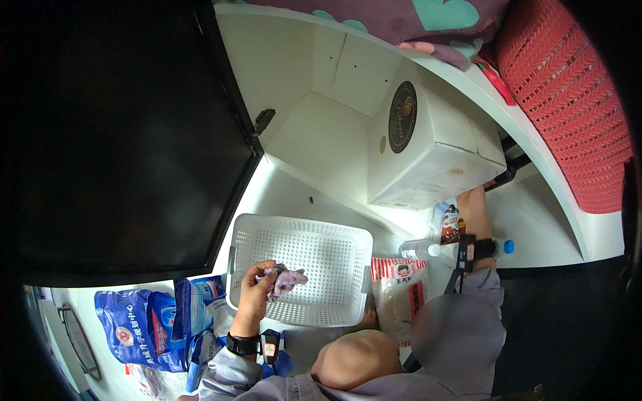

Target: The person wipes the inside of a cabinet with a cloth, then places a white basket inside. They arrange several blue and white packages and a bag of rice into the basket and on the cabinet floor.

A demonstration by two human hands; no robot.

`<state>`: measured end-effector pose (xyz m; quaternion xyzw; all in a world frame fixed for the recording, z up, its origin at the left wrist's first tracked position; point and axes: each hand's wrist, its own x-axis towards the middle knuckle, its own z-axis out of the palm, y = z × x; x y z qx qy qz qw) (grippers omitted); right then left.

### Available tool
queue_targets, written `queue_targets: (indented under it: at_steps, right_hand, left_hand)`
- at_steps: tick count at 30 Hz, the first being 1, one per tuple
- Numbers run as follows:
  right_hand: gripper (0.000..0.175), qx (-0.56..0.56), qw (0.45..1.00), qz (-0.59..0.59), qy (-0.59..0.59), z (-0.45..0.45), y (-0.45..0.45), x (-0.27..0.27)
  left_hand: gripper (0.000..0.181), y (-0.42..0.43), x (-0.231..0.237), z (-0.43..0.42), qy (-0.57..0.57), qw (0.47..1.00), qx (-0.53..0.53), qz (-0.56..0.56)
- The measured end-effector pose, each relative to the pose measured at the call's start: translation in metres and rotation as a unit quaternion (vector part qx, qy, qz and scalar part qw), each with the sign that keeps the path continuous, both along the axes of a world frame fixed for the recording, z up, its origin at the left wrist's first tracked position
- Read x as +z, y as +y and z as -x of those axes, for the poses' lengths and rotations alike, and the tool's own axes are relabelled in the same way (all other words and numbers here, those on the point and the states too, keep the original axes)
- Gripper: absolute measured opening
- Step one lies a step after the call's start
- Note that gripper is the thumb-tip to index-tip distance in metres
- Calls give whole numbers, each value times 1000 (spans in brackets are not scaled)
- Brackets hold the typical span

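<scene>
My left hand (258,290) is closed on a crumpled purple cloth (288,281), held over the left side of a white perforated plastic basket (326,270). Nothing else shows inside the basket. On the right, my right arm reaches into the cabinet past the lower corner of a large white box (441,150). My right hand (471,198) shows only in part by the box's lower edge; its fingers are hidden. A snack packet (452,228) and a clear plastic bottle (420,249) lie beside that arm.
A black door (120,150) stands at the left. Blue bags (138,326) lie at lower left, and a red-striped bag (398,290) rests right of the basket. A blue-capped bottle (504,246) is behind my right wrist. Above are a white shelf edge (546,145) and a red woven basket (562,100).
</scene>
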<state>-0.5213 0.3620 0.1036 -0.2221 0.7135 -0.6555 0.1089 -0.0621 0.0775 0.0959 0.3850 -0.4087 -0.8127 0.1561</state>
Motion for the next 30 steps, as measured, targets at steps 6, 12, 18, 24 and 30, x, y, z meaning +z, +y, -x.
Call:
queue_targets:
  at_steps: [6,12,18,24,30]
  right_hand:
    - [43,157,982,-101,-15,41,15,-43]
    - [31,109,632,-547,538,46,12,-60]
    - [36,109,544,-670,493,37,3,-54]
    - [40,134,557,-667,476,-1,-13,-18]
    - [41,187,837,-486,170,-18,-87,-2]
  left_hand:
    - [26,3,-4,-3,-21,1000,-2,5]
    - [24,2,-12,-5,-15,1000,-3,3]
    - [23,4,-20,3,-28,999,-24,18]
    - [22,9,-22,20,-35,998,-52,22]
    - [23,11,-21,24,-13,998,-58,13]
